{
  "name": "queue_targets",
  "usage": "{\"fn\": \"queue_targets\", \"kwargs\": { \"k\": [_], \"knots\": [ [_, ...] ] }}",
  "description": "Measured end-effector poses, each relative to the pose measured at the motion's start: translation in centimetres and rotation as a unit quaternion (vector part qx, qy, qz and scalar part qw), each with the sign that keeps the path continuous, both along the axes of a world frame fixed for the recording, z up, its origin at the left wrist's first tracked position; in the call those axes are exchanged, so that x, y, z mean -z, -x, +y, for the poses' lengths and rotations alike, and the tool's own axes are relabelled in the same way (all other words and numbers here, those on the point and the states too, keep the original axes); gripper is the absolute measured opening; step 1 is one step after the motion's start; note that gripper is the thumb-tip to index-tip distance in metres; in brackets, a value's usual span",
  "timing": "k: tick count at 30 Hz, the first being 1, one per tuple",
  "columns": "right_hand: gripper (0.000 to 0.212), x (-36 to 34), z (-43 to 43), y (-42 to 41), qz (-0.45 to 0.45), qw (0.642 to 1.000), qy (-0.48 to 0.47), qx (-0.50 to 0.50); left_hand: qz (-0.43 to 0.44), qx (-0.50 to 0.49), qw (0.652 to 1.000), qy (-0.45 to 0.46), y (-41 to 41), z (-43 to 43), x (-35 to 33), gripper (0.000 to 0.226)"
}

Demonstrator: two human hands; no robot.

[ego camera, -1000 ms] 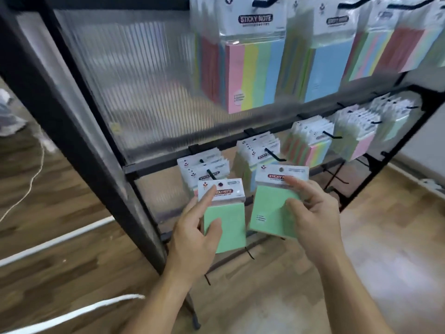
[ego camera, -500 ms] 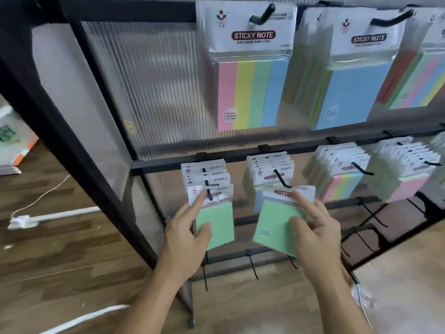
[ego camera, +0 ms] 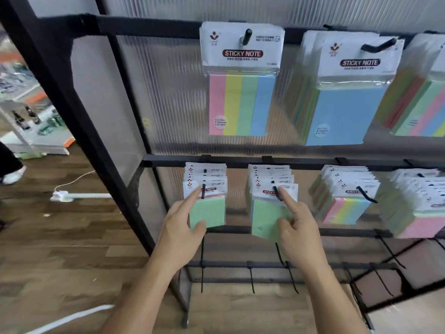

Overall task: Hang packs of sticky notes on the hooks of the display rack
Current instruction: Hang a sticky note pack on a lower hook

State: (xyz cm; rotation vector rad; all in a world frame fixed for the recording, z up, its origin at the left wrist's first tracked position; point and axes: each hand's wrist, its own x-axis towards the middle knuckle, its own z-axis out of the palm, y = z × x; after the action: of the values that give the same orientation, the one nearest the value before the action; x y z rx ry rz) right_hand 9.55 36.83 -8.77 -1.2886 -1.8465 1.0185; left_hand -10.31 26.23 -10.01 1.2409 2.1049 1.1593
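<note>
Fingers (ego camera: 192, 197) of left hand (ego camera: 179, 229) and right hand (ego camera: 302, 229) each pinch a green pack (ego camera: 212, 213) threaded on lower-centre hooks (ego camera: 204, 191) pointing toward them.

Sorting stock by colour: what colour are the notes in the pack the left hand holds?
Plain light green; the pack shows best in the head view.

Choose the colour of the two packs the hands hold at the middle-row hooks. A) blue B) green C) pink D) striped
B: the left pack in the left hand and the right pack in the right hand both show plain green pads.
</note>
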Motion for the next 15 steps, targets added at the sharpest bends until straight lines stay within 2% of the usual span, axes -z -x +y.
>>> {"fn": "queue_targets", "kwargs": {
  "k": [4, 7, 9, 12, 13, 15],
  "knots": [
    [0.064, -0.6, 1.2, 0.2, -0.071, 0.997, -0.012, -0.024, 0.086, -0.007, 0.994, 0.064, 0.0, 0.6, -0.8, 0.071],
    [0.066, -0.9, 1.5, 0.3, -0.098, 0.994, -0.030, -0.032, 0.108, -0.017, 0.991, 0.071, -0.2, 0.7, -1.6, 0.066],
    [0.063, -0.7, 1.1, 0.4, -0.129, 0.990, -0.056, -0.010, 0.116, -0.030, 0.991, 0.064, -0.1, 0.3, -1.9, 0.063],
    [0.047, 0.3, -1.0, 1.0, -0.155, 0.983, -0.084, 0.052, 0.134, -0.064, 0.987, 0.059, 0.0, -1.4, -2.1, 0.059],
    [0.042, 0.8, -1.9, 1.4, -0.153, 0.984, -0.087, 0.038, 0.137, -0.081, 0.985, 0.060, 0.1, -2.1, -2.0, 0.057],
    [0.037, 1.9, -3.7, 2.5, -0.147, 0.983, -0.092, -0.055, 0.145, -0.116, 0.981, 0.063, 0.2, -3.8, -1.8, 0.051]
  ]
}}
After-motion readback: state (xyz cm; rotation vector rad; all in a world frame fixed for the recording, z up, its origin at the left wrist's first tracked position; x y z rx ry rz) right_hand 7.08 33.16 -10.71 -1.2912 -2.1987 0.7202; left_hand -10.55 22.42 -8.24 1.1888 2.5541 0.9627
